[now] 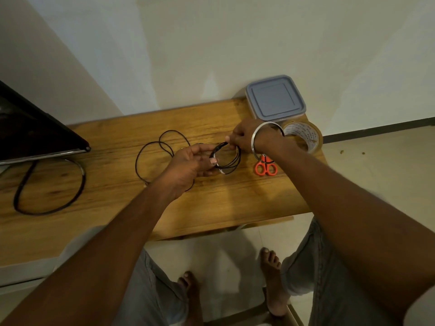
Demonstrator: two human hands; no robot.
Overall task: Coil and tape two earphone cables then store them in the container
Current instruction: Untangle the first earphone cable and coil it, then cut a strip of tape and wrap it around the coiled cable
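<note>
Fingers [231, 140] of the right hand [244, 137] pinch the far edge of the coiled earphone cable [237, 160]. The left hand [188, 164] grips the coil's left side, fingers curled, thumb pressed on the strands. From my feed both hands hold the coil over the wooden table [117, 208], right of centre; I can't tell if it touches the wood. There's a pale patch on the coil's near-left edge, tape or an earbud, can't tell which.

The second earphone cable [153, 142] lies loose in open loops on the table, left of the left hand and partly under that wrist.

The container [275, 98], grey lid on, sits at the far right corner. The tape roll [303, 136] is just right of the right wrist, near side of the container. The orange-handled scissors [265, 168] lie flat, partly under the right wrist.

Metal bangles [259, 140] are on the right wrist. At far left there's a dark screen [35, 128] with a thick black cable [47, 184] looped on the table near it.
</note>
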